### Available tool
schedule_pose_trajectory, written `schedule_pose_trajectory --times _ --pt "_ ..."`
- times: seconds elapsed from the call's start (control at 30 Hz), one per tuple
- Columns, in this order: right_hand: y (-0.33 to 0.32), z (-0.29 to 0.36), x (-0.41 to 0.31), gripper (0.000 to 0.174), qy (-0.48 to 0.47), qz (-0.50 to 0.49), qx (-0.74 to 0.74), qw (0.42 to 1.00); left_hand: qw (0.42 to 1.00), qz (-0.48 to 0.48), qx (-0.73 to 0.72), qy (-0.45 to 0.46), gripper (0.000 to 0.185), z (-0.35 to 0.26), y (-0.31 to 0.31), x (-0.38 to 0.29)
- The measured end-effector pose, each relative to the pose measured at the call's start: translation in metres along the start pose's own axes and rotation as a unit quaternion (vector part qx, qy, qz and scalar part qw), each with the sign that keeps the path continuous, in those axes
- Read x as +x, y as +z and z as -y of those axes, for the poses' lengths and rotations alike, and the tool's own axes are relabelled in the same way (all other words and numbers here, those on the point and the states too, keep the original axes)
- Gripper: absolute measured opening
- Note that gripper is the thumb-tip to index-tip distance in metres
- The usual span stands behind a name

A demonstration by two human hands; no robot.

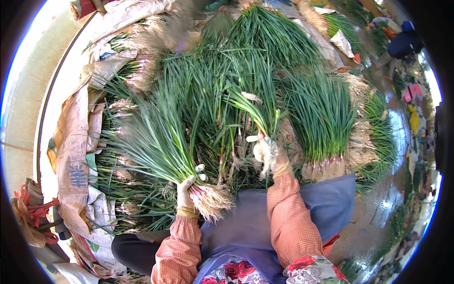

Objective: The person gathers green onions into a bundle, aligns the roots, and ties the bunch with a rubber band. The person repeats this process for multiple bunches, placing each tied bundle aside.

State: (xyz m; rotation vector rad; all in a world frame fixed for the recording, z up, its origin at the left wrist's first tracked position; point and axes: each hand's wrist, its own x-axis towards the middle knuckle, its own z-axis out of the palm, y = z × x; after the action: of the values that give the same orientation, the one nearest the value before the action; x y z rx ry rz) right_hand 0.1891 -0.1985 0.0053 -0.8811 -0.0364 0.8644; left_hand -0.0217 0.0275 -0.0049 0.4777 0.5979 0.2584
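Note:
My gloved left hand (186, 193) is closed around a thick bunch of spring onions (173, 152) just above the pinkish bulbs. Its pale roots hang to the right over my lap, and its green leaves fan up and to the left. In my gloved right hand (276, 158) is a much thinner cluster of spring onions (260, 119), gripped at the bulb end, with leaves curving up and left. Some of the right fingers are hidden by the roots. Between and beyond both hands spreads a large heap of loose spring onions (212, 85).
A neat row of spring onions (319, 124) lies to the right, roots towards me. Bundles with exposed roots (122, 172) line the left side beside woven sacks (72, 142). A blue apron (244, 213) covers my lap. More leaves (273, 32) are piled at the far side.

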Motion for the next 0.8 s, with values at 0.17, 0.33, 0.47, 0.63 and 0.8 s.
schedule_pose_trajectory --times 0.17,0.33,0.47,0.63,0.8 --pt "-0.064 -0.008 -0.030 0.030 0.204 -0.208 -0.436 0.852 0.999 -0.030 0.021 0.035 0.034 0.019 0.040 -0.004" --pt "-0.026 0.038 -0.049 0.026 0.003 -0.297 -0.806 0.513 0.995 0.015 0.101 -0.022 0.031 0.014 0.022 0.005" --pt "-0.010 0.005 -0.030 0.018 -0.054 -0.231 -0.548 0.802 0.993 0.028 0.112 -0.006 0.031 0.013 0.035 0.002" --pt "-0.037 -0.041 -0.009 0.034 0.232 -0.200 -0.663 0.684 0.994 0.081 0.067 0.026 0.037 0.005 0.060 -0.007" --pt "-0.033 -0.015 -0.050 0.025 0.119 -0.181 -0.296 0.930 0.992 0.091 0.077 -0.050 0.044 0.014 0.055 -0.003"
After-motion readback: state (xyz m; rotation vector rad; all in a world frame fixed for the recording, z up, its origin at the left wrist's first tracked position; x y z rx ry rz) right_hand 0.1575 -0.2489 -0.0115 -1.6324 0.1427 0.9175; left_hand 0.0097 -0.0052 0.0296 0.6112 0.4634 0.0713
